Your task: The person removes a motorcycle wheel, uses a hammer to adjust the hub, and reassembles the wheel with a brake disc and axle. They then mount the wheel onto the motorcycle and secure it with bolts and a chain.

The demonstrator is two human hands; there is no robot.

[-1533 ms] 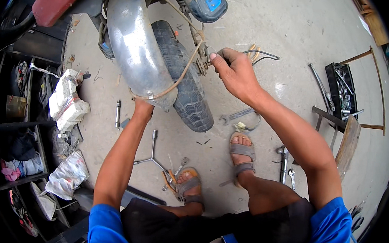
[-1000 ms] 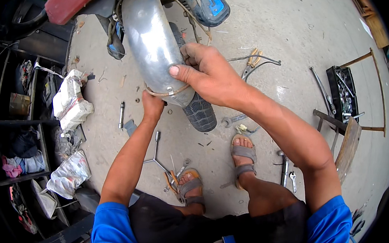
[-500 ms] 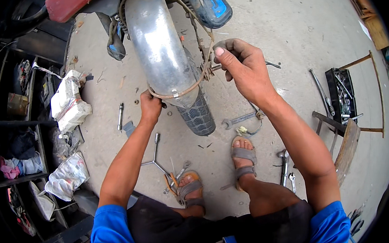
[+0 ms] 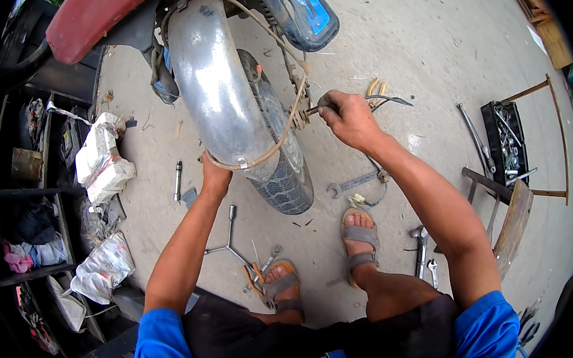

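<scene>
A motorcycle wheel with a worn black tire (image 4: pixel 284 191) sits under a silver metal fender (image 4: pixel 213 82). A thin brown tube (image 4: pixel 284 138) curves around the fender. My right hand (image 4: pixel 352 120) is closed at the right of the wheel, thumb and fingers pinching the outer end of a metal axle bolt (image 4: pixel 311 111) that juts from the hub side. At the left of the wheel, my left hand (image 4: pixel 215 175) reaches in by the fender's lower edge. Its fingers are mostly hidden there.
An open-end wrench (image 4: pixel 357 182), a cross-shaped socket wrench (image 4: pixel 230 232), a hammer (image 4: pixel 420 247) and orange-handled pliers (image 4: pixel 374 92) lie on the concrete. A black toolbox (image 4: pixel 505 142) stands at the right beside a wooden stool (image 4: pixel 514 224). Shelves (image 4: pixel 30 189) line the left.
My right hand has moved down and closed on the axle bolt's end. The wheel now leans out from the fender further to the left and lower. My left hand has shifted slightly down.
</scene>
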